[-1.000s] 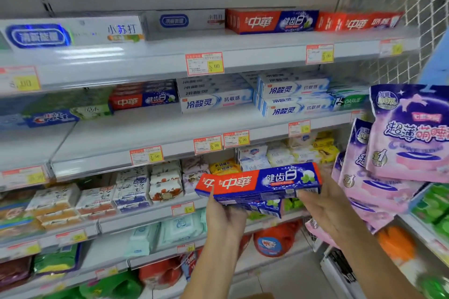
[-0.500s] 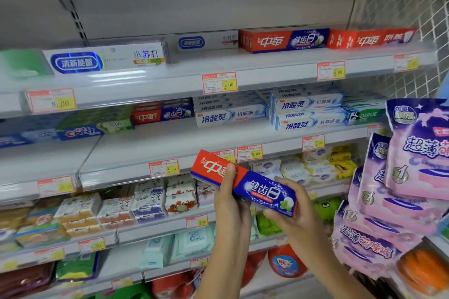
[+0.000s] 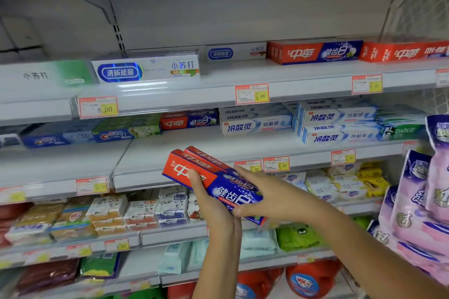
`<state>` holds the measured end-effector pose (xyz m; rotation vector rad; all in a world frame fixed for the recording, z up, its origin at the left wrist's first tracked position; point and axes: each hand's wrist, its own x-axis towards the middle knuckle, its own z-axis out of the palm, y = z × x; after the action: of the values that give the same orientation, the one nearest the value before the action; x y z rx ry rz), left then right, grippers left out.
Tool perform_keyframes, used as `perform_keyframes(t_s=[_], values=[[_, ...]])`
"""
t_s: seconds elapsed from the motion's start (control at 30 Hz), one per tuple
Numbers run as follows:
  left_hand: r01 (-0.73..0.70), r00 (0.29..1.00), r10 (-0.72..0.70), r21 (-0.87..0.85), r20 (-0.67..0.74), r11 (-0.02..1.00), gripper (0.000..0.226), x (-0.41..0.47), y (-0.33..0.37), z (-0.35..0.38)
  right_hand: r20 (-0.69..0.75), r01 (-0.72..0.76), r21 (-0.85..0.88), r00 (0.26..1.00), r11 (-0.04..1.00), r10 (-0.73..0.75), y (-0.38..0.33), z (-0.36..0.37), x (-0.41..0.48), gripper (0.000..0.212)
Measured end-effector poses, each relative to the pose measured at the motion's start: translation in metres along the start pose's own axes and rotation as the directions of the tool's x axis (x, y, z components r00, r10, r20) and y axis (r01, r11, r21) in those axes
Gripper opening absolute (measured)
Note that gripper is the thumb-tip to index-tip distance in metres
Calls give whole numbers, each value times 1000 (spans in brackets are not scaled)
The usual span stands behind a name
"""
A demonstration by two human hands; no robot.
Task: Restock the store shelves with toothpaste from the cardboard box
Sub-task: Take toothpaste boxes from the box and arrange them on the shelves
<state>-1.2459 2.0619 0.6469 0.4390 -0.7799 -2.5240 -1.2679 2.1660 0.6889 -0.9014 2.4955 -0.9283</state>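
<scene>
Before white shelves [image 3: 155,153], two toothpaste boxes [image 3: 220,188]

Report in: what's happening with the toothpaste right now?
Left hand and right hand both gripping two toothpaste boxes. Boxes tilted, held before the middle shelf. Nothing in the way.

both forearms are raised side by side; left grip [image 3: 213,204] cups the toothpaste boxes [image 3: 181,167] from beneath, thumb on front; right grip [image 3: 274,196] clasps their end just beside it.
</scene>
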Motion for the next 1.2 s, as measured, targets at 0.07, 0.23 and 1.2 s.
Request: perform_keyframes(t_s=[0.07,0.23,1.2], values=[[7,999,-7,19,40,1000,44,4,9,-2,6,28,31,1000,999,-29,-18,-4,19,68],[-76,987,50,163,155,984,48,41,58,-9,-11,14,110,1000,994,-13,-39,-17,69,67],[-496,810,-100,585,578,-641,86,297,149,-73,-298,-110,-633,948,767,-110,-8,7,277,68]])
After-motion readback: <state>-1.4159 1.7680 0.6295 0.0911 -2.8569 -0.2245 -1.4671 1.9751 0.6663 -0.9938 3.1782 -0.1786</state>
